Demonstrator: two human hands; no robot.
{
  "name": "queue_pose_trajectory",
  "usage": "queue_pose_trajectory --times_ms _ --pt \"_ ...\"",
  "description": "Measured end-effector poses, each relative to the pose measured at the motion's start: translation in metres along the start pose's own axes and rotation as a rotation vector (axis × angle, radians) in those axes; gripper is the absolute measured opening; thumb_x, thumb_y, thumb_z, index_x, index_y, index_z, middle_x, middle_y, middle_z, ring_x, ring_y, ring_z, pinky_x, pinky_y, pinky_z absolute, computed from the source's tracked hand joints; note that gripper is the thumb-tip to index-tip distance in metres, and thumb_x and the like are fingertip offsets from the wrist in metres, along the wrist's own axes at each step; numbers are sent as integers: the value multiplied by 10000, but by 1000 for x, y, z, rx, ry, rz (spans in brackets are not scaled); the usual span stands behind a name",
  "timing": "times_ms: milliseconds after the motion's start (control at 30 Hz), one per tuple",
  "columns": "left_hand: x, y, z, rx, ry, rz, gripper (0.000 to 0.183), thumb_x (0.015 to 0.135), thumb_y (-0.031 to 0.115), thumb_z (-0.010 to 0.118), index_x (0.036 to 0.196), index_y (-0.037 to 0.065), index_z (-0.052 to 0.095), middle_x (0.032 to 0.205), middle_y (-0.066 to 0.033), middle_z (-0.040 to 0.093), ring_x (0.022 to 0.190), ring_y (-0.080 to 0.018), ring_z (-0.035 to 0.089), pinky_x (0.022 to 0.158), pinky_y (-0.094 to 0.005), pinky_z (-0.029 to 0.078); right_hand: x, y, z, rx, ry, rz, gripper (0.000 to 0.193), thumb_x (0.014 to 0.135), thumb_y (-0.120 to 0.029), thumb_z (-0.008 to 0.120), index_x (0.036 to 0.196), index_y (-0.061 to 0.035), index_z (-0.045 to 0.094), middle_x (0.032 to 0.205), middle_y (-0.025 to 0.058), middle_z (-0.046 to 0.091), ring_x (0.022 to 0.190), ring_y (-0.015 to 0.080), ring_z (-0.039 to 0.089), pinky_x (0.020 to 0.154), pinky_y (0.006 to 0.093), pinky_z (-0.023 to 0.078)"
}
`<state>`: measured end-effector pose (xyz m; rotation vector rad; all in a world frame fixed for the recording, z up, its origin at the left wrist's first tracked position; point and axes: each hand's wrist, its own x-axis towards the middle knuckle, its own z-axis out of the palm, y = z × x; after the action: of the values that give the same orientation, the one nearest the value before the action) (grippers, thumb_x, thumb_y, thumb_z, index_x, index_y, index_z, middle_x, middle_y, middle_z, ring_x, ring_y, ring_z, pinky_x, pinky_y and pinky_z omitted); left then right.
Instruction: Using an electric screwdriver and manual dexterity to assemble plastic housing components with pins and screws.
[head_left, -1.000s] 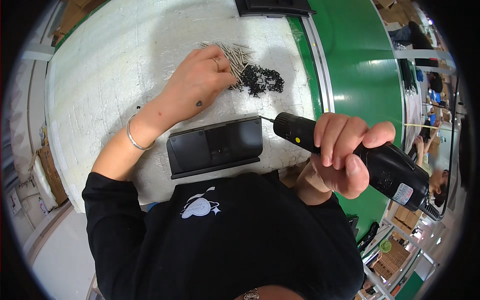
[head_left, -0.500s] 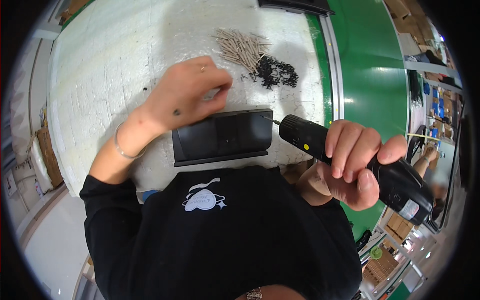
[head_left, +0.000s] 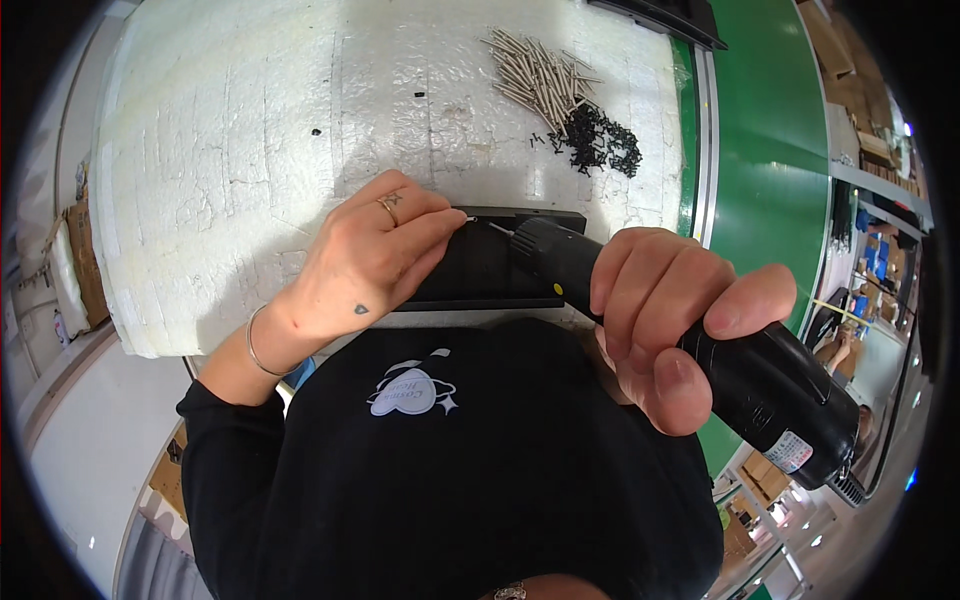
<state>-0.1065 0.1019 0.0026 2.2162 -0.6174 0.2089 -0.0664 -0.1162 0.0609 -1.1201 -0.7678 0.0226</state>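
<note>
My right hand is wrapped round a black electric screwdriver, whose thin bit points left over a flat black panel. Above the panel's far edge, the fingers of my left hand are pinched together. A small pale tip shows at those fingertips, close to the bit; I cannot make out what it is. My left hand covers the panel's left part, and the screwdriver's body hides some of its right side. Beyond the panel lie a heap of silvery metal pins and a pile of small black screws.
White wrapped padding covers the work surface. Two small black bits lie loose on it. A green tabletop with a metal rail runs along the right, and another black part rests at the far right.
My left hand has come nearer and its fingers have closed into a pinch by the bit. The screwdriver has moved left, over the panel. The whole view has shifted a little.
</note>
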Motion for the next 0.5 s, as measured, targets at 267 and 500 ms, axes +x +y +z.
queue_pose_trajectory --times_ms 267,500 --pt "0 0 0 -32 -32 0 261 671 -30 742 921 -12 670 868 -87 634 793 -262 599 668 -336 515 4 -2 2 -10 -9 41 341 801 -80 592 1086 -135 413 629 -31 510 475 100 505 550 282 439" --pt "1 -1 5 -61 -13 -11 223 687 -14 734 890 12 643 826 -71 600 804 -269 585 667 -345 510 6 0 2 -34 -39 55 344 790 -75 586 1073 -141 403 621 -32 506 466 97 500 552 277 443"
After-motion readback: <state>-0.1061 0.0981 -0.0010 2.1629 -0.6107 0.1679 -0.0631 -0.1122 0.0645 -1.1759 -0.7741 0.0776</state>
